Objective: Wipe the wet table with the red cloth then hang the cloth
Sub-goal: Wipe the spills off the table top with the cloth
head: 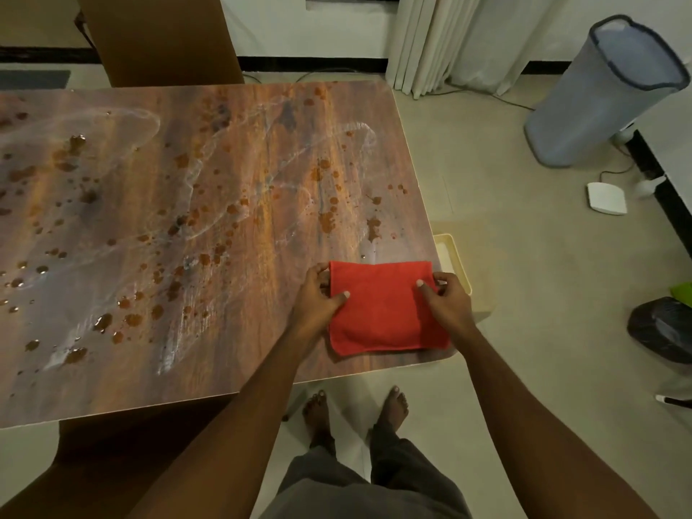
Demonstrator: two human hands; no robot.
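Observation:
A folded red cloth [385,307] lies flat on the near right corner of the wooden table [187,226]. Water streaks and several brown drops cover most of the tabletop to the left and behind the cloth. My left hand [318,299] pinches the cloth's left edge, thumb on top. My right hand [447,299] pinches its right edge the same way. Both hands rest at the cloth's far corners.
A cream tray [455,260] sits on the floor just past the table's right edge. A tall grey bin [603,95] stands at the far right, a white device [606,198] and cables near it. A black bag [662,329] lies right. A cardboard box [161,39] stands behind the table.

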